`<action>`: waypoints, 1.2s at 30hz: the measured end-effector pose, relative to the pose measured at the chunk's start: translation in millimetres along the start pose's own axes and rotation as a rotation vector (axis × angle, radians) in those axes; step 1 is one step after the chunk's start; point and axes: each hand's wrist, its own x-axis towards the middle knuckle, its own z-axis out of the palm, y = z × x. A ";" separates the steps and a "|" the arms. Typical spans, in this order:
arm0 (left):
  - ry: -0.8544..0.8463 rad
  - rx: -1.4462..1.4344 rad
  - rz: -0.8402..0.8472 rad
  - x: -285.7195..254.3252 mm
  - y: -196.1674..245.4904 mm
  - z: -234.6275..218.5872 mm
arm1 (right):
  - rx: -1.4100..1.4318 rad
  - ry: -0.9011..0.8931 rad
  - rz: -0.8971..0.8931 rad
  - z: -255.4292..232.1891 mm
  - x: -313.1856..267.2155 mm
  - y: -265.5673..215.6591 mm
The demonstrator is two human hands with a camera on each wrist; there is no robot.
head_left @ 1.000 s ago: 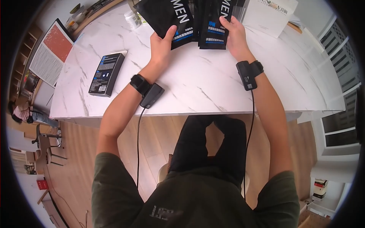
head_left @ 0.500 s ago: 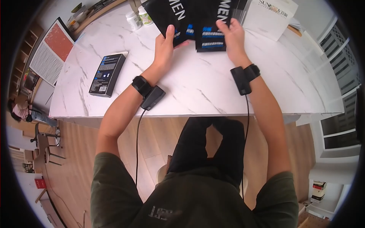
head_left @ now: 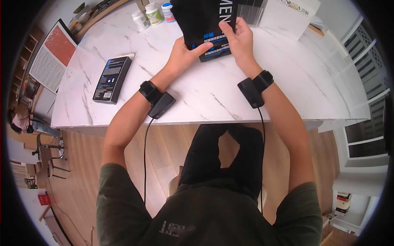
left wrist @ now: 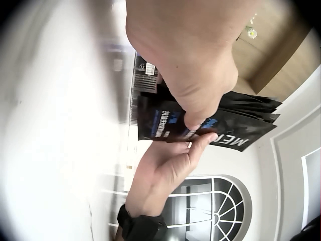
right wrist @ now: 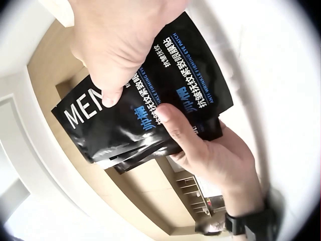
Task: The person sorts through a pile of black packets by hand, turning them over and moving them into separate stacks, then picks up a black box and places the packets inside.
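Several black sachets (head_left: 205, 24) with white "MEN" lettering and blue print form one overlapping stack above the table's far side. The left hand (head_left: 184, 55) grips the stack's left and lower edge, thumb across the front. On the other side the right hand (head_left: 240, 43) pinches it, thumb on the front. In the left wrist view the sachets (left wrist: 235, 118) fan apart at their far ends. The right wrist view has the printed faces of the sachets (right wrist: 190, 65) between the right hand (right wrist: 120, 45) and the left hand (right wrist: 215, 155). Fingers behind the stack are mostly hidden.
A black box (head_left: 111, 80) lies on the marbled table (head_left: 287, 90) at the left. Three bottles, one of them a green-labelled bottle (head_left: 153, 14), stand at the back. A white paper bag (head_left: 287, 18) stands back right, beside a clear ribbed item (head_left: 249, 16).
The two hands have moved closer together, and the separate bunches of sachets now overlap as one stack. The left thumb has shifted right across the front. More of the bottles shows.
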 end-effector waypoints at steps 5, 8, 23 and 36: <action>0.027 0.058 0.026 -1.1 11.3 -4.2 | -0.061 -0.069 -0.155 -3.1 8.2 3.2; 0.039 0.074 0.016 2.3 16.1 0.4 | -0.105 -0.149 0.003 -11.1 2.5 5.5; 0.277 -0.014 0.373 10.1 23.7 -8.8 | -0.171 -0.271 -0.086 5.4 -11.0 -1.7; 0.017 0.004 -0.059 6.6 0.2 -5.8 | -0.291 -0.268 0.107 -5.1 -11.5 26.5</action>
